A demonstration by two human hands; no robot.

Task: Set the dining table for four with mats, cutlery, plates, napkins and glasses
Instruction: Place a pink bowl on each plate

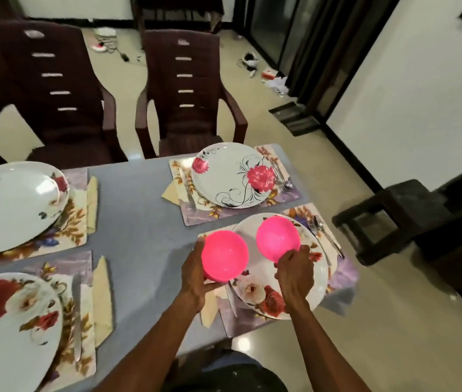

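Nearest, both hands hold smooth, bright pink plastic glasses upright over the near-right place setting: the left hand [196, 274] wraps one pink glass [225, 256] above the mat's left edge, beside the cream napkin [208, 309], and the right hand [295, 267] grips the other pink glass [278, 239] over the glossy floral plate [286, 284]. The far-right setting (plate [231, 175], mat, cutlery, no glass) lies straight beyond the right hand, which is likely nearer to it.
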